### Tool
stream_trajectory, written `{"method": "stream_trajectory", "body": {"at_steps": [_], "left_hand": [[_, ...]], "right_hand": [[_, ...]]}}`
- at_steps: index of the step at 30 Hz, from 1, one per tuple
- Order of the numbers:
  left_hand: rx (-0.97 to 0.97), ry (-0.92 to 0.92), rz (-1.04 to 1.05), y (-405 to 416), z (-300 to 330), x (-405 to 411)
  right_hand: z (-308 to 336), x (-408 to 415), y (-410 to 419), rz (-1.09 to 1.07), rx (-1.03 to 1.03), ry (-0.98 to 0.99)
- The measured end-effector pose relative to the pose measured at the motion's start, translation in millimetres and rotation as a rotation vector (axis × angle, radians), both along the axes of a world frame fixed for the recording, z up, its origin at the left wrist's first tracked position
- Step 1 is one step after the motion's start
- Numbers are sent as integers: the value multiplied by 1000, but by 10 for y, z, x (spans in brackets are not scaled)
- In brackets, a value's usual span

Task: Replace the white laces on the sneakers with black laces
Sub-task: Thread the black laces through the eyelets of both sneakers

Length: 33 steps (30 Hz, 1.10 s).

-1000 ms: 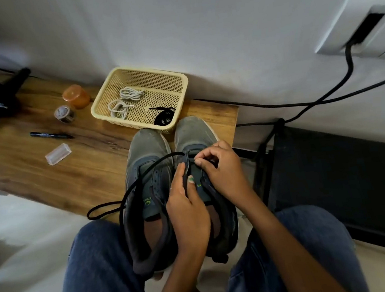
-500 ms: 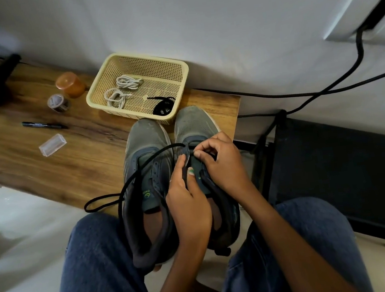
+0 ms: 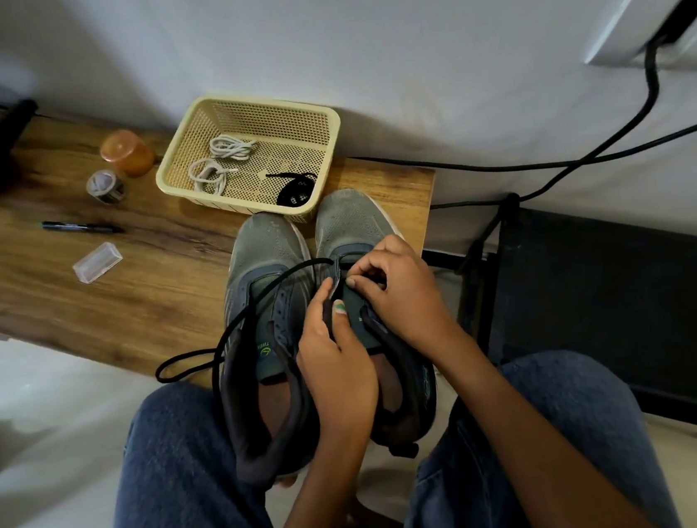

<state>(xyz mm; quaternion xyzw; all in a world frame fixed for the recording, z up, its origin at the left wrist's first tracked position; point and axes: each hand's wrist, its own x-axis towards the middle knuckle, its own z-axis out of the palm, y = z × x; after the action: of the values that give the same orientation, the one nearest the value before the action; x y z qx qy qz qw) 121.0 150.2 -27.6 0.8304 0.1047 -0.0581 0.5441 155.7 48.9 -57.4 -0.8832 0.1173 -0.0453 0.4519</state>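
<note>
Two grey sneakers stand side by side at the table's near edge, toes toward the wall: the left sneaker (image 3: 267, 268) and the right sneaker (image 3: 348, 220). A black lace (image 3: 255, 300) arcs from the right sneaker's front eyelets across the left sneaker and loops down over the table edge. My left hand (image 3: 336, 360) grips the left eyelet flap of the right sneaker. My right hand (image 3: 402, 296) pinches the lace at the right eyelets. White laces (image 3: 218, 161) and a coiled black lace (image 3: 297, 191) lie in the yellow basket (image 3: 325, 153).
On the wooden table (image 3: 82, 303) lie a black pen (image 3: 82, 227), a clear plastic case (image 3: 97, 262), a tape roll (image 3: 105, 187) and an orange cup (image 3: 125, 152). Black cables (image 3: 586, 154) run along the wall. A dark cabinet (image 3: 628, 297) stands at right. My jeans-clad knees flank the sneakers.
The view shifted a little; both hands stay on the right sneaker, with the right hand's fingers working slightly at the eyelets.
</note>
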Motion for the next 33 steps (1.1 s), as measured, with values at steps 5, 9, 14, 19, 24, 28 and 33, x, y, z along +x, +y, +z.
{"method": "stream_trajectory", "body": {"at_steps": [5, 9, 14, 19, 24, 28, 33], "left_hand": [[-14, -11, 31, -25, 2, -1], [-6, -16, 29, -16, -5, 7], [2, -13, 28, -14, 12, 2], [19, -4, 19, -15, 14, 8], [35, 16, -6, 5, 3, 9], [39, 26, -5, 4, 33, -1], [36, 42, -14, 3, 27, -6]], "right_hand": [[-18, 7, -19, -86, 92, -28], [-24, 9, 7, -57, 69, -29], [-7, 20, 1, -9, 31, -9], [8, 31, -11, 42, -16, 8], [9, 37, 1, 49, -36, 13], [4, 20, -27, 14, 85, 8], [6, 33, -25, -35, 87, -12]]}}
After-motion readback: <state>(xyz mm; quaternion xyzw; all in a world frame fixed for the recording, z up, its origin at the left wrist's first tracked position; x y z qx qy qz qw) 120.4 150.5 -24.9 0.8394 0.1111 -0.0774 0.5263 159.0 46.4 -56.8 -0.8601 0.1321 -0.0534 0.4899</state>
